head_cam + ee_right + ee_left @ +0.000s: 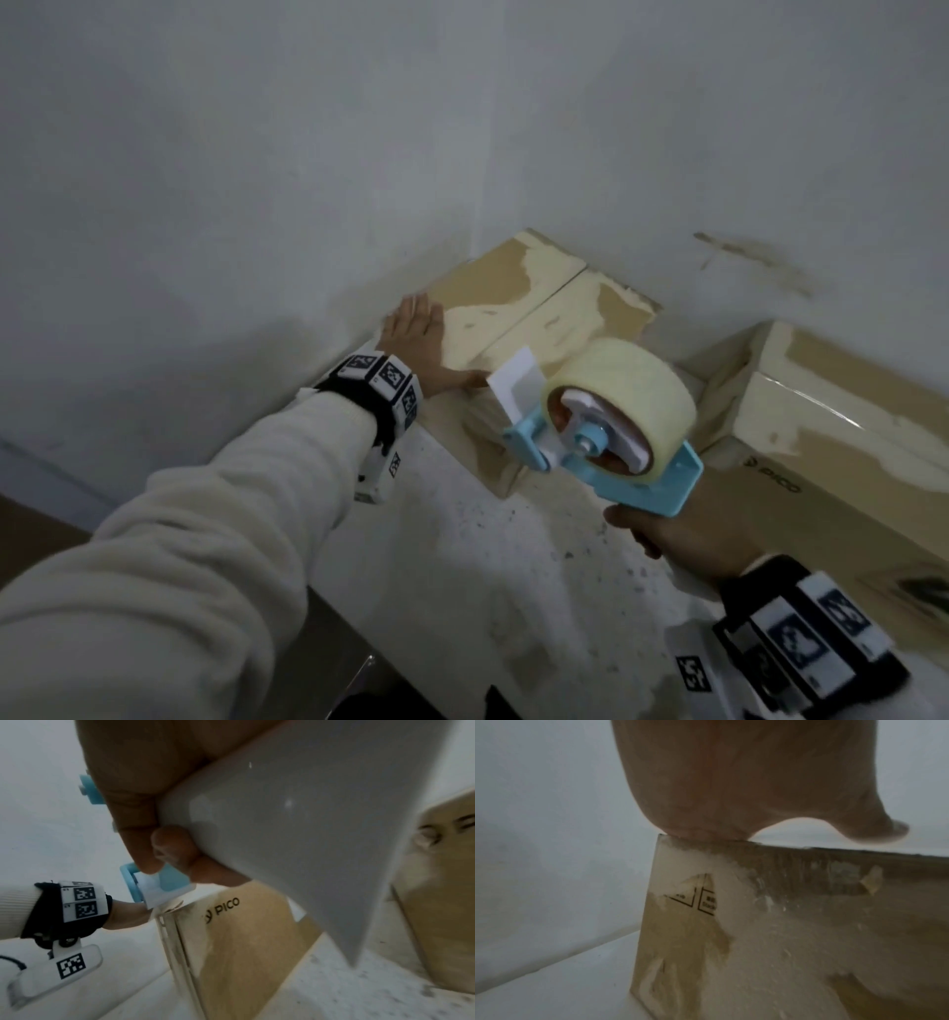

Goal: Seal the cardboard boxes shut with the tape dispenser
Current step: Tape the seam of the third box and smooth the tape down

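A worn cardboard box stands in the corner against the wall, its top flaps meeting along a centre seam. My left hand lies flat on the box's left top flap, fingers straight; in the left wrist view the palm presses the box's top edge. My right hand grips the handle of a light-blue tape dispenser loaded with a pale tape roll. Its white front blade sits at the near end of the seam. In the right wrist view my fingers curl round the grey handle above the box.
A second, larger cardboard box with glossy tape on top lies to the right along the wall. Both stand on a white speckled surface whose near-left edge drops off. White walls close in behind and to the left.
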The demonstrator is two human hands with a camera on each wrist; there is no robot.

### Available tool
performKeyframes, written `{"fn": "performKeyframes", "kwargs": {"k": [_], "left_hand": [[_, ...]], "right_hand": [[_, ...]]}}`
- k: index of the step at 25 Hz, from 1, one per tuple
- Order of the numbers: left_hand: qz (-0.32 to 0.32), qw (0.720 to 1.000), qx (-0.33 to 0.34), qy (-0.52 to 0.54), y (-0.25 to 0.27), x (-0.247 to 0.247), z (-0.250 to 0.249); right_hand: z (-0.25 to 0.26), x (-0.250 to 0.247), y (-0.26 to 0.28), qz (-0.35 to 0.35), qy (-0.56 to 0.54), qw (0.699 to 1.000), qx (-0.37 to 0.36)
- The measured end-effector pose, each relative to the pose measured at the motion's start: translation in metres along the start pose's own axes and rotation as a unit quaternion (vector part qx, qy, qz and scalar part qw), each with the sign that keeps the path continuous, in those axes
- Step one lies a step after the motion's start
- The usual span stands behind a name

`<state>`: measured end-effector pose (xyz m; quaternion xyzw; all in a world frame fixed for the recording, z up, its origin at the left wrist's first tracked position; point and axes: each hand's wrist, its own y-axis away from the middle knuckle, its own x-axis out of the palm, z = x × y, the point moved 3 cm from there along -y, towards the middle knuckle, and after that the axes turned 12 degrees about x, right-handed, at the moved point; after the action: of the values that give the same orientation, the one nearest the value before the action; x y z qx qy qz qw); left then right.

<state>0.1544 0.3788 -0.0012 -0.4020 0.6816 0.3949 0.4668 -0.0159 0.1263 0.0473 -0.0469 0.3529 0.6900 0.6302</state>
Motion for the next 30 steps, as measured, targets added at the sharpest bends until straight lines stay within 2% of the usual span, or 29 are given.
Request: {"fn": "performKeyframes", "kwargs": {"k": [4, 10, 13, 15, 16, 23, 30], "left_hand": [[0.005, 1.000, 0.000, -0.012, -0.002, 0.000, 0.004], [0.006, 0.999, -0.001, -0.045, 0.005, -0.007, -0.010], [-0.019, 0.992, 0.081, -0.099, 0.019, -0.006, -0.059], [0.012, 0.978, 0.155, -0.136, 0.029, 0.015, -0.099], [0.037, 0.974, 0.171, -0.146, 0.033, 0.027, -0.109], [0.055, 0.977, 0.165, -0.127, 0.031, 0.038, -0.110], [0.039, 0.979, 0.175, -0.102, 0.032, 0.036, -0.110]], "right_hand": [[-0.029, -0.014, 0.019, -0.007, -0.012, 1.000, 0.020], [-0.047, -0.006, 0.006, 0.000, -0.014, 0.999, 0.047], [-0.054, -0.002, 0.002, -0.003, -0.023, 0.999, 0.049], [-0.056, 0.000, 0.003, -0.003, -0.025, 0.998, 0.049], [-0.056, 0.000, 0.003, -0.002, -0.023, 0.999, 0.048], [-0.056, -0.018, 0.017, -0.004, -0.009, 1.000, -0.005], [-0.072, -0.013, 0.010, -0.009, 0.015, 1.000, 0.011]]}}
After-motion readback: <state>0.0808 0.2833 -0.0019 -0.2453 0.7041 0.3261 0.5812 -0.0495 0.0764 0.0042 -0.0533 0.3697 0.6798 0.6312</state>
